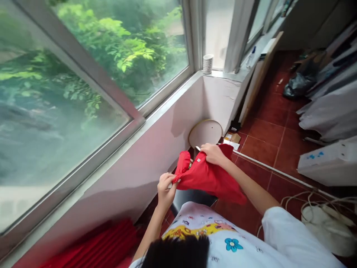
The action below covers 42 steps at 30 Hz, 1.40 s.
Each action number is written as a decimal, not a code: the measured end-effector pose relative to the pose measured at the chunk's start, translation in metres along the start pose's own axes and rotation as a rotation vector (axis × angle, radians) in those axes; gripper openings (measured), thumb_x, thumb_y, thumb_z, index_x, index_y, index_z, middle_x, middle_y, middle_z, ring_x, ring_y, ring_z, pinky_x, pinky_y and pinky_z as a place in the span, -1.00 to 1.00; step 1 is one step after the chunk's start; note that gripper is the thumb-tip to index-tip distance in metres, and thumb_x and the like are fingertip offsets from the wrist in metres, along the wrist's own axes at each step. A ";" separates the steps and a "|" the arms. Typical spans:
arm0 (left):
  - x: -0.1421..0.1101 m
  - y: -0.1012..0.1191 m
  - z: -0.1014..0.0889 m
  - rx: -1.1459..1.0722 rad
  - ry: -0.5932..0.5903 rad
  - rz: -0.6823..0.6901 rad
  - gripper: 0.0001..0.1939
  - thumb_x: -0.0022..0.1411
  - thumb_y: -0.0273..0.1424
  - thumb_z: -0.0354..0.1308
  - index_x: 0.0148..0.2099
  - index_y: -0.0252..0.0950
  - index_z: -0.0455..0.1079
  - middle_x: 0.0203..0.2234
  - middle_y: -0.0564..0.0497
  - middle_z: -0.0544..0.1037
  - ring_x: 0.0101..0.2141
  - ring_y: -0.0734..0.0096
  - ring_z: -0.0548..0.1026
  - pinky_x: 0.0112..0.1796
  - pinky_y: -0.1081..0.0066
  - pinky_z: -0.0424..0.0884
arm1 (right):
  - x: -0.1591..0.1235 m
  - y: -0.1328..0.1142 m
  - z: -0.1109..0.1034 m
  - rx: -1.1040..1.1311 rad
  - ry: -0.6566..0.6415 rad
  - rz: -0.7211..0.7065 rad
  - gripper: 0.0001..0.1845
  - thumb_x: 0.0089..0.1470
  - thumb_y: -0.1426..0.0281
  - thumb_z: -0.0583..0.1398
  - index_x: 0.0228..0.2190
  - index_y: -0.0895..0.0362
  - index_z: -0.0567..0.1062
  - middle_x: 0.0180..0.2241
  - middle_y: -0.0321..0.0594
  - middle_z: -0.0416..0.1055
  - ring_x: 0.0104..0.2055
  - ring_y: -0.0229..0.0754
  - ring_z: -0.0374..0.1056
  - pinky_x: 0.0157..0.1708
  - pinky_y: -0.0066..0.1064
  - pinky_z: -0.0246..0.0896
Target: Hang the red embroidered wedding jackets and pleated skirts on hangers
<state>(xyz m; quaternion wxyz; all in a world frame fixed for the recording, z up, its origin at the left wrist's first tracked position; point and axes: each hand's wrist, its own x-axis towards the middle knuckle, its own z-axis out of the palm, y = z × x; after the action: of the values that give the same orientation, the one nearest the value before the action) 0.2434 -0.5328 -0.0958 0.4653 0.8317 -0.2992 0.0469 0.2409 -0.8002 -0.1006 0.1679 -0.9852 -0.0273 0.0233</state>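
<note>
A red cloth garment (pixel 206 176) is stretched out between my two hands in front of my body. My left hand (pixel 166 186) pinches its left end, where the fabric bunches up and a puffed piece stands above. My right hand (pixel 212 153) grips the upper edge farther right, its fingers folded over the cloth. A small white tag shows on the fabric near those fingers. The loose part hangs down below my right forearm. I cannot make out which kind of garment it is.
Windows run along the left above a low white wall (pixel 119 182). A paper cup (pixel 208 64) stands on the corner sill. A round board (pixel 205 134) leans in the corner. Red pleated fabric (pixel 97 245) lies lower left. Cables (pixel 309 201), a white box (pixel 329 162) and a black bag (pixel 297 85) are on the right.
</note>
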 end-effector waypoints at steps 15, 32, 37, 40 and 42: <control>-0.136 -0.003 -0.141 -0.442 -0.298 -0.183 -0.31 0.07 0.13 0.07 0.03 -0.31 0.40 -0.05 -0.17 0.45 -0.02 0.10 0.36 0.06 0.21 0.22 | -0.050 -0.292 -0.049 0.263 0.976 -0.868 -0.89 -0.05 0.55 0.08 -0.50 0.14 0.36 -0.54 -0.22 0.41 -0.46 -0.25 0.31 -0.39 -0.40 0.20; -0.411 0.070 -0.297 0.748 1.065 -0.481 -0.72 0.06 -0.65 0.03 -0.62 -0.32 0.10 -0.68 0.15 0.16 -0.62 0.62 0.18 -0.57 0.57 0.11 | -0.030 -0.514 0.067 0.285 0.865 -1.193 -0.71 -0.19 0.64 0.06 -0.39 0.13 0.42 -0.41 -0.25 0.48 -0.39 -0.24 0.40 -0.39 -0.50 0.26; -0.436 0.096 -0.327 1.448 1.256 -0.244 -0.75 -0.02 -0.74 0.10 -0.50 -0.29 0.24 -0.66 0.14 0.25 -0.57 0.55 0.29 -0.50 0.54 0.26 | -0.030 -0.573 0.121 0.075 0.178 -1.070 -0.64 0.03 0.48 0.05 -0.11 0.14 0.43 -0.12 -0.08 0.45 -0.13 -0.07 0.40 -0.24 -0.35 0.27; -0.450 0.098 -0.341 1.594 1.235 -0.313 -0.75 -0.04 -0.75 0.07 -0.50 -0.29 0.24 -0.66 0.12 0.27 -0.56 0.52 0.30 -0.48 0.51 0.30 | -0.036 -0.609 0.134 -0.137 -0.424 -1.154 -0.58 0.05 0.48 0.01 -0.05 0.13 0.41 -0.18 -0.09 0.47 -0.16 -0.06 0.41 -0.26 -0.36 0.23; -0.465 0.098 -0.342 1.654 1.292 -0.451 -0.77 -0.04 -0.73 0.09 -0.50 -0.29 0.26 -0.63 0.09 0.35 -0.54 0.51 0.36 -0.44 0.50 0.33 | -0.040 -0.629 0.133 -0.171 -0.585 -1.242 -0.59 0.02 0.46 0.03 -0.07 0.12 0.44 -0.20 -0.09 0.48 -0.14 -0.03 0.40 -0.22 -0.33 0.20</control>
<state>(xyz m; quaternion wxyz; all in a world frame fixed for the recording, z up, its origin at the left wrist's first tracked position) -0.1206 -0.0851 0.0043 -0.1742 0.7424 0.2884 0.5790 0.1646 -0.1660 -0.0152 0.0574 -0.7499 -0.6324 0.1855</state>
